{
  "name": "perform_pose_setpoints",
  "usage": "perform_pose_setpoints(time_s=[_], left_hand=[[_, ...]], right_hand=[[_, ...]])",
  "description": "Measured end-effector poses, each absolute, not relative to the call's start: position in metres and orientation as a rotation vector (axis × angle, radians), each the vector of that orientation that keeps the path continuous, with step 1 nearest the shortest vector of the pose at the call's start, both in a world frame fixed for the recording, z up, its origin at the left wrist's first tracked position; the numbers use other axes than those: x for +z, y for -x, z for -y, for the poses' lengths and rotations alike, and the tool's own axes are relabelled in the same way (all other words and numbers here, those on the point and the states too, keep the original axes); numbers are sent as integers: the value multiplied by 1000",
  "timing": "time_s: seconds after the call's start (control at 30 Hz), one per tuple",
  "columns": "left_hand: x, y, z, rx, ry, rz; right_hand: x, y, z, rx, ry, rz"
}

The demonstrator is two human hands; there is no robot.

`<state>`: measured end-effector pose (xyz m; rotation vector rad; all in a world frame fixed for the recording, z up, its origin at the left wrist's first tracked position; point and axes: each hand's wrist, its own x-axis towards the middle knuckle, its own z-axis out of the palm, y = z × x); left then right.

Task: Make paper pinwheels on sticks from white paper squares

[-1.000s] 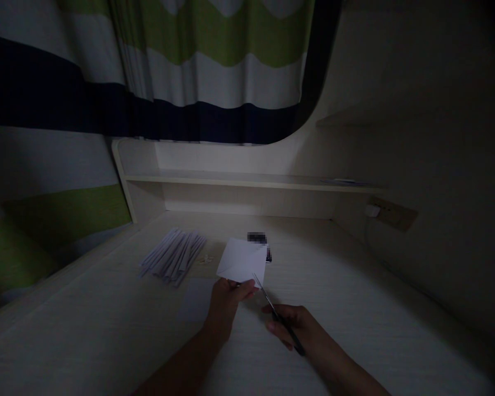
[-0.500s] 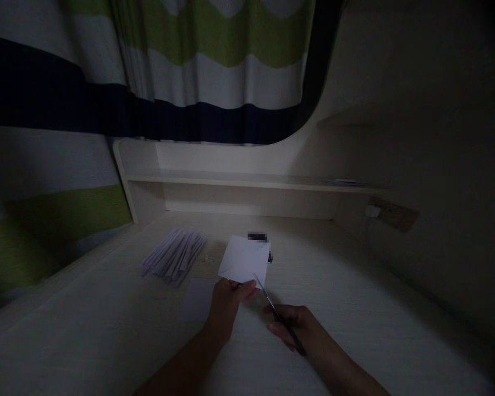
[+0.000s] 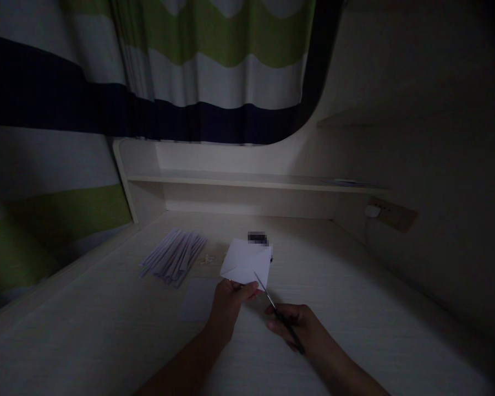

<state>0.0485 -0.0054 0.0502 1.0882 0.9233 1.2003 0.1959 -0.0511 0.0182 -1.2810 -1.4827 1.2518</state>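
My left hand (image 3: 227, 303) pinches the near edge of a white paper sheet (image 3: 246, 262) and holds it up above the pale desk (image 3: 107, 324). My right hand (image 3: 297, 327) grips a pair of scissors (image 3: 274, 311). The thin blades point up and left, and their tip meets the paper's lower right edge. A pile of several white paper strips (image 3: 174, 255) lies on the desk to the left of the sheet. Another flat white sheet (image 3: 198, 300) rests on the desk just left of my left hand.
A small dark object (image 3: 257, 238) lies behind the held paper. A low shelf (image 3: 247, 180) runs along the back under a striped curtain (image 3: 181, 71). A wall socket with a white plug (image 3: 373, 210) sits at the right. The scene is dim.
The held paper has sunk slightly and tilted flatter. The scissors and both hands stay almost where they were.
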Motion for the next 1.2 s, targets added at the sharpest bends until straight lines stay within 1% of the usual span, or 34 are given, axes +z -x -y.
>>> perform_pose_setpoints(time_s=[0.6, 1.2], left_hand=[[43, -47, 4, 1174, -1114, -961], [50, -48, 9, 1153, -1138, -921]], right_hand=[[20, -195, 52, 1224, 1328, 1460], [26, -194, 54, 1210, 1314, 1449]])
